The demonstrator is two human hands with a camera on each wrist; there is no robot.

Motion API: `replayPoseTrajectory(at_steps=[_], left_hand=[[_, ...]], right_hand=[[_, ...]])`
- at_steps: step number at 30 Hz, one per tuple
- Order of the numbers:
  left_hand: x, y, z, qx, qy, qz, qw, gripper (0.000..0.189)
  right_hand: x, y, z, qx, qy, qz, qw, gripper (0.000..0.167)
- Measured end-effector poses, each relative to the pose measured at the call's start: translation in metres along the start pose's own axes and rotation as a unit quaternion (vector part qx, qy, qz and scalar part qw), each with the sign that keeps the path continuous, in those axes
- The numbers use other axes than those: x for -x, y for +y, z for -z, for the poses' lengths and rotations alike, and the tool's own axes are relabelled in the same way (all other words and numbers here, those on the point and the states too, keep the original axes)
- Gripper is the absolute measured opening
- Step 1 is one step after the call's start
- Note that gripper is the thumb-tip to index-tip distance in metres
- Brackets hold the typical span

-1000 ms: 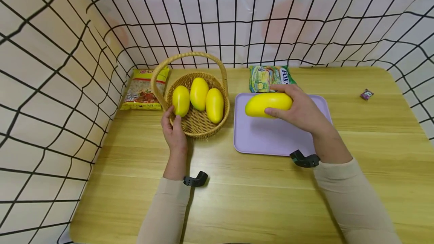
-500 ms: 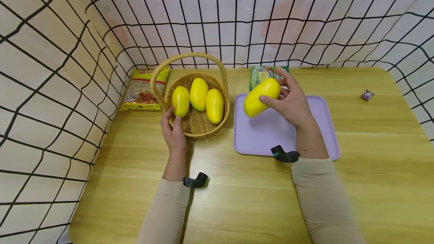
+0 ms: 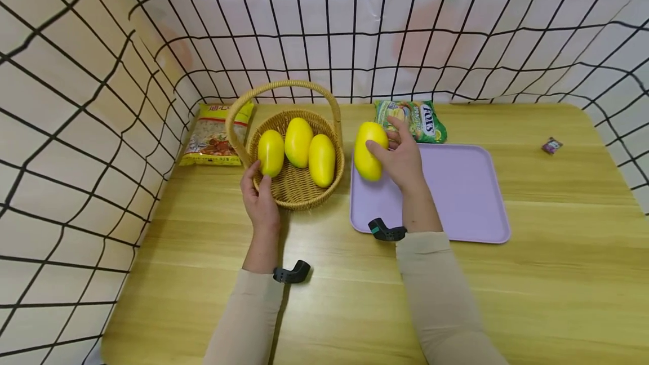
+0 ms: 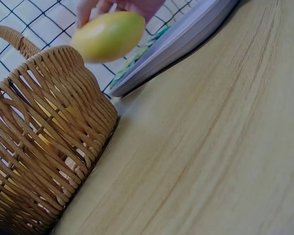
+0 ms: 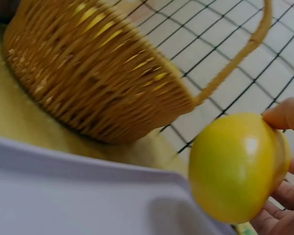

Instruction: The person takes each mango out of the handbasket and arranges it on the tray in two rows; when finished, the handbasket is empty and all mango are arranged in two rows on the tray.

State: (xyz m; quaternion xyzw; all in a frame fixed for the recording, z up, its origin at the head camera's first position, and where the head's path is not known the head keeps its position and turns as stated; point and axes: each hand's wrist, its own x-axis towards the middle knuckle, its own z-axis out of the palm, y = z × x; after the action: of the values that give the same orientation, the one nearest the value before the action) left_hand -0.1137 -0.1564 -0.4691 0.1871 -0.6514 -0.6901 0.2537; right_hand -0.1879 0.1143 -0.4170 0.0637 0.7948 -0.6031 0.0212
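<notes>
My right hand (image 3: 403, 159) grips a yellow mango (image 3: 369, 152) between thumb and fingers, above the left end of the lilac tray (image 3: 463, 196). In the right wrist view the mango (image 5: 237, 166) hangs over the tray's edge, its shadow falling on the tray. A round wicker basket (image 3: 296, 193) with a tall handle stands to the left and has three more mangoes in it. My left hand (image 3: 261, 201) holds the basket's near left rim, thumb and fingertips beside the leftmost mango (image 3: 271, 152). The left wrist view shows the basket wall (image 4: 54, 132) close up.
A yellow food packet (image 3: 213, 134) lies at the back left, behind the basket. Behind the tray is a green snack packet (image 3: 413, 121). A small purple wrapped sweet (image 3: 551, 145) lies at the far right. Black wire grid panels (image 3: 329, 32) border the wooden table (image 3: 345, 297).
My right hand has carried the mango left across the tray towards the basket, turning it from lying sideways to nearly lengthwise. The left hand and basket have stayed put.
</notes>
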Motion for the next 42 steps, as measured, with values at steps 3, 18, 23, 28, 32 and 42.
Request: replayPoseTrajectory(at_steps=[3,18,23,28,32,42], left_hand=[[0.000,0.000,0.002,0.001,0.002,-0.003,1.0000,0.039],[0.002,0.002,0.003,-0.011,-0.002,-0.002,0.9999,0.040],[0.002,0.002,0.003,-0.010,-0.003,-0.003,0.9999,0.039],[0.002,0.002,0.002,-0.010,-0.002,-0.008,0.9999,0.039],[0.002,0.001,0.002,-0.011,-0.003,-0.009,0.9999,0.040],[0.001,0.001,0.001,0.007,-0.011,-0.008,0.9999,0.040]], right_hand=[[-0.002,0.006,-0.007,-0.001,0.001,-0.012,0.9999,0.069],[-0.003,0.020,-0.015,0.036,0.013,-0.045,0.9983,0.068],[-0.005,0.027,-0.019,0.040,0.018,-0.032,0.9985,0.069],[-0.007,0.031,-0.022,0.058,0.032,-0.015,0.9977,0.067],[-0.008,0.032,-0.024,0.066,0.040,-0.007,0.9970,0.064],[-0.008,0.031,-0.024,0.073,0.043,0.004,0.9964,0.064]])
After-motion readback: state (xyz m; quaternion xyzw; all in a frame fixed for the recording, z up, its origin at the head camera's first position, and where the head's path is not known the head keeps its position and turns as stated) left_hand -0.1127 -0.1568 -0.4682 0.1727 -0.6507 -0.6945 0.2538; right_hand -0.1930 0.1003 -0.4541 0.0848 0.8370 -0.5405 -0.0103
